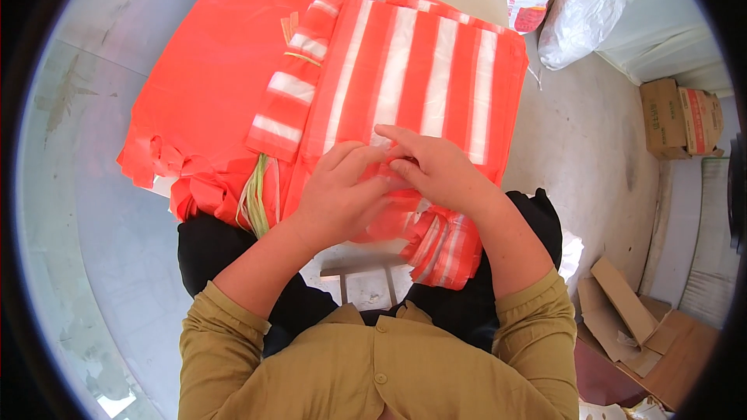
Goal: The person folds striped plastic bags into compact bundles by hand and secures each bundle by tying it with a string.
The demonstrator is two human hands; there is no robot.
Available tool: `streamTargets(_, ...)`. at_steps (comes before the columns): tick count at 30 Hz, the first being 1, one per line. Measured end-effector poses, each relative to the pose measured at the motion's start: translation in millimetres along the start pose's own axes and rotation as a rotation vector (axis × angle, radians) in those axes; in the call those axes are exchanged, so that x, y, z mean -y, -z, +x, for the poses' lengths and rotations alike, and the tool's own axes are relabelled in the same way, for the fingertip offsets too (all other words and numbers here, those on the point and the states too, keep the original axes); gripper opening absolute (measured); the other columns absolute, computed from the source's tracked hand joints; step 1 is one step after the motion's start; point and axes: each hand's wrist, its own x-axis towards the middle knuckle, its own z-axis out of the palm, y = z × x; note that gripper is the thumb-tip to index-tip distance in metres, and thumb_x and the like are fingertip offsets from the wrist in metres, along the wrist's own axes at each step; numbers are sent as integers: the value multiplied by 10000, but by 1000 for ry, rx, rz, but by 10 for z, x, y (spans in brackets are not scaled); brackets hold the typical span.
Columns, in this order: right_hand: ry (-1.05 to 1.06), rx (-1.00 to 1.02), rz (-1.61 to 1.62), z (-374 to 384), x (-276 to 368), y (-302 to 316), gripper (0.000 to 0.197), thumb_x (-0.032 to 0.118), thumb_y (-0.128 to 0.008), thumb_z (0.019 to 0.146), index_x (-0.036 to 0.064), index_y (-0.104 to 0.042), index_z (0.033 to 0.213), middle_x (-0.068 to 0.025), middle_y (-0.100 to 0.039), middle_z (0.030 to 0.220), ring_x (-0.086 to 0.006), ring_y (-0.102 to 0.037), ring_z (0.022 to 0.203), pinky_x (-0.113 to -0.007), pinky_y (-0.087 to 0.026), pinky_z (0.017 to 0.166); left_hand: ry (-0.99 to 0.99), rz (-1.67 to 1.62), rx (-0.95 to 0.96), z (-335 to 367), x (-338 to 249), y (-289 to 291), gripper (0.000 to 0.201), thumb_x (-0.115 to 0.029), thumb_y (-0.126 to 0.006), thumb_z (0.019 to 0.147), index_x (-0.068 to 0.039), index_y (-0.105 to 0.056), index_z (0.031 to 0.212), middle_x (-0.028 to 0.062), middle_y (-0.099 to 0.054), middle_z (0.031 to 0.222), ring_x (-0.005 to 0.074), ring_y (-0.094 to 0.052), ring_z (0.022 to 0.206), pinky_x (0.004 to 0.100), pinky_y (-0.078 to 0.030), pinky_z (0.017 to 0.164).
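Note:
A stack of red plastic bags with white stripes point(360, 62) lies in front of me, its near end hanging down in a crumpled bunch point(449, 253). Over this end my left hand point(346, 187) is closed, its bent fingers on thin see-through film of a bag, slightly smeared by motion. Touching it at the fingertips, my right hand point(442, 167) has its index finger stretched over the stripes and its thumb apart below. Beside the stack on the left is a larger pile of plain red bags point(226, 47). Narrow folded striped bags point(284, 101) lie between the two.
Pale green and white plastic strips point(255, 198) hang at the pile's near edge. White sacks point(583, 12) stand at the far right on the grey floor. Cardboard boxes point(673, 120) sit by the right wall, and an opened carton point(615, 315) lies low on the right.

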Motion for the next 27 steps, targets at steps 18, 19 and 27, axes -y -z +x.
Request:
streamTargets(18, -50, -31, 125, -89, -86, 109, 381, 60, -591, 993, 12, -584, 1371, -162, -710, 1158, -261, -675, 1115, -352, -526, 968, 272, -260, 60, -61, 88, -134, 131, -18, -743, 792, -11, -631, 860, 120, -665, 957, 298, -657, 821, 367, -536, 690)
streamTargets(19, -50, -54, 123, -101, -84, 109, 360, 60, -626, 969, 12, -616, 1325, -165, -707, 1135, -271, -675, 1098, -359, -531, 954, 273, -259, 61, -61, 92, -135, 131, -18, -743, 792, -11, -631, 860, 120, -665, 957, 298, -657, 821, 367, -536, 690)
streamTargets(27, 427, -2, -257, -209, -104, 152, 263, 71, -802, 749, 52, -711, 995, -79, -671, 1027, -276, -634, 938, -381, -538, 820, 363, -281, 76, -18, 103, -180, 148, -49, -747, 799, -29, -604, 831, 121, -617, 846, 337, -629, 806, 421, -514, 683)
